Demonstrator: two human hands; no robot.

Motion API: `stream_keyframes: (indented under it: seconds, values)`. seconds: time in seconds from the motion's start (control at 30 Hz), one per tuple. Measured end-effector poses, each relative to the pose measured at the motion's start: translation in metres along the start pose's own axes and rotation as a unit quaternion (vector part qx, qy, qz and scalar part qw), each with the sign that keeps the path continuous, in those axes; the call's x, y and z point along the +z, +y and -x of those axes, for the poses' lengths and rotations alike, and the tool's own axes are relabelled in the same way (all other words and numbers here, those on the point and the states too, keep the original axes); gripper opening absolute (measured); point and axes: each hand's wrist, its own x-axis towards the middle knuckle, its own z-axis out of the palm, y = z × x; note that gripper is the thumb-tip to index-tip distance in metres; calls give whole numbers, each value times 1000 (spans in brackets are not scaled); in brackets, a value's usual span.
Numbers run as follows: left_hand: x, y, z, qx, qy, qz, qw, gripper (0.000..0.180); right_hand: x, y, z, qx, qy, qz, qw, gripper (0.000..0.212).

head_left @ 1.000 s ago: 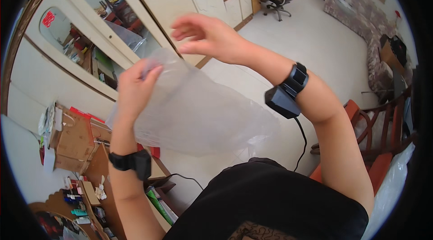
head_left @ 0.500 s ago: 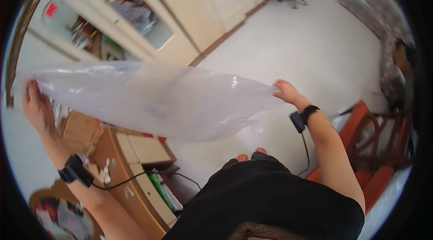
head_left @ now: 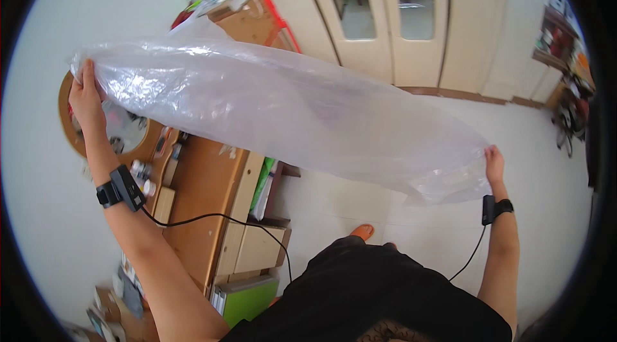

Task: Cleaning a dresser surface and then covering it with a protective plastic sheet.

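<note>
A large translucent plastic sheet (head_left: 289,98) stretches across the view between my two raised hands. At its upper left end, my left hand (head_left: 89,101) is closed on the edge. My right hand (head_left: 493,165) pinches the opposite end, lower down at the right. The sheet hangs loosely between them, shiny and creased near the left hand and sagging along its lower edge. I cannot tell whether it is a single layer or a bag. Both wrists carry black strapped devices with cables.
Below the sheet at left stands a wooden dresser (head_left: 199,194) with a round mirror (head_left: 125,126) and small jars. Green and white folders (head_left: 250,297) fill its lower shelf. A cardboard box (head_left: 247,24) leans behind the sheet. Cream wardrobes (head_left: 418,62) line the far side of the pale floor (head_left: 334,207).
My body has turned left, bringing the dresser and mirror further into view. My hands have moved farther apart, and the sheet is stretched wider. Both hands keep hold of it.
</note>
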Motion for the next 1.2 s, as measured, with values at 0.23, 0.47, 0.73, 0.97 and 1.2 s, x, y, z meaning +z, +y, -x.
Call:
stream_keyframes:
  seconds: [0.23, 0.47, 0.73, 0.97, 1.2]
  values:
    - [-159, -68, 22, -83, 13, -107, 991, 40, 3, -117, -162, -163, 21, -8, 986, 31]
    - [-294, -150, 64, -162, 74, -405, 897, 49, 42, -328, -224, -310, -73, -55, 946, 25]
    - [-370, -217, 93, -404, 88, -488, 768, 55, 142, -549, -255, -481, -60, -55, 873, 19]
    - [-428, -222, 76, -291, 267, -106, 913, 57, 161, -688, -296, -527, 41, -167, 832, 21]
    - [-436, -153, 115, -187, 393, 41, 899, 52, 160, -722, -288, -439, 35, -262, 859, 25]
